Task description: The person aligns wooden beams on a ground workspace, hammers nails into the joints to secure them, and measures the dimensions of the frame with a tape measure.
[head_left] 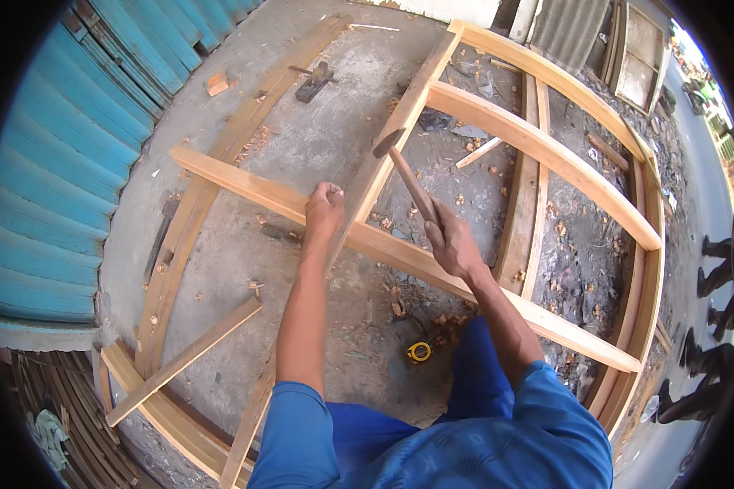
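My right hand (453, 242) grips the wooden handle of a hammer (414, 184). The hammer's dark head is raised over the long upright beam (372, 175) of a pale timber frame. My left hand (324, 206) is closed with its fingers pinched together beside that beam, where a crosspiece (249, 186) meets it. What the left fingers hold, if anything, is too small to make out. The crosspiece runs on beneath my right forearm (506, 322) to the frame's right side (649, 301).
A yellow tape measure (418, 352) lies on the concrete near my knee. Beyond my left hand sits a hand plane (315, 82), with wood shavings around. A loose plank (189, 359) slants at lower left. Blue corrugated metal (61, 179) walls the left; people's dark legs (714, 326) show at right.
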The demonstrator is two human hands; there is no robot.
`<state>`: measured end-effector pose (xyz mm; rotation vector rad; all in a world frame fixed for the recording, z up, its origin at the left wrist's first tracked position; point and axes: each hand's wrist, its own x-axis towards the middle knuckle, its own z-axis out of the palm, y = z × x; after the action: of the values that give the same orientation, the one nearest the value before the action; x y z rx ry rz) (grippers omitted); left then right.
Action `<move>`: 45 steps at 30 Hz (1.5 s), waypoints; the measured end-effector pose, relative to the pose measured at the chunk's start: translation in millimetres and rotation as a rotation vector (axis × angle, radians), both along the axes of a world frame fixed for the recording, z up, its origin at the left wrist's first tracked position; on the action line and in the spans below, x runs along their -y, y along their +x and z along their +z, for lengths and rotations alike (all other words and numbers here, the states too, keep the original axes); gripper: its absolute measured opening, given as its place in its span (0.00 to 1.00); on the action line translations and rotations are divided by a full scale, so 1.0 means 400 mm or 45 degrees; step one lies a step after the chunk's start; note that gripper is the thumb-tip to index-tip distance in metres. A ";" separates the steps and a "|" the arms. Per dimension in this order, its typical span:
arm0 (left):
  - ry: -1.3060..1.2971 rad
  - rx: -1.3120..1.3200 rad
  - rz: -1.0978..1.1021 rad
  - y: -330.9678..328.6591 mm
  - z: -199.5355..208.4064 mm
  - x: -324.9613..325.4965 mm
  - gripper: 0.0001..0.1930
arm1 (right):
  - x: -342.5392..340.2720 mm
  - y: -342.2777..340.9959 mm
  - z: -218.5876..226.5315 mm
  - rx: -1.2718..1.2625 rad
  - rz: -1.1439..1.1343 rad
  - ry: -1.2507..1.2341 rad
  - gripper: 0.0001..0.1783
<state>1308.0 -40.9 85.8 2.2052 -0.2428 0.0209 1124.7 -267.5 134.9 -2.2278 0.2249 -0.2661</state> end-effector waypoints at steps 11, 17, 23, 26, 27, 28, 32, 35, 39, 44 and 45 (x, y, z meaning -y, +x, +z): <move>0.194 0.518 0.069 -0.049 -0.045 0.121 0.07 | -0.005 -0.146 -0.077 -0.049 -0.261 0.412 0.25; 0.651 0.465 -0.069 -0.048 -0.022 0.167 0.09 | 0.003 -0.126 -0.109 -0.078 -0.323 0.413 0.27; 0.757 0.491 -0.127 -0.036 -0.020 0.191 0.08 | 0.025 -0.031 -0.089 -0.337 -0.281 0.387 0.23; 0.740 0.518 -0.284 -0.010 -0.013 0.175 0.08 | 0.020 0.113 -0.126 -0.057 -0.274 0.629 0.22; 0.723 0.509 -0.326 -0.004 -0.003 0.178 0.08 | 0.018 0.169 -0.143 0.017 -0.306 0.647 0.22; 0.714 0.489 -0.368 -0.007 -0.002 0.178 0.07 | 0.009 0.217 -0.153 0.083 -0.335 0.673 0.21; 0.512 0.436 -0.134 0.014 -0.042 0.157 0.08 | -0.049 0.379 -0.091 -0.092 -0.421 0.647 0.25; 0.485 0.400 -0.153 0.019 -0.049 0.154 0.09 | -0.084 0.420 -0.051 -0.239 -0.480 0.577 0.24; 0.533 0.400 -0.140 0.014 -0.042 0.156 0.09 | -0.103 0.431 -0.035 -0.263 -0.501 0.505 0.24; 0.635 0.505 -0.125 0.013 -0.034 0.177 0.08 | -0.043 0.430 -0.115 -0.070 -0.469 0.780 0.26; 0.629 0.497 -0.114 0.015 -0.031 0.171 0.08 | -0.032 0.424 -0.118 -0.021 -0.436 0.843 0.26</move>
<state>1314.0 -109.3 73.6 2.6653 -0.6179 0.3804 1294.2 -254.8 87.9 -1.5286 0.6115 -0.3033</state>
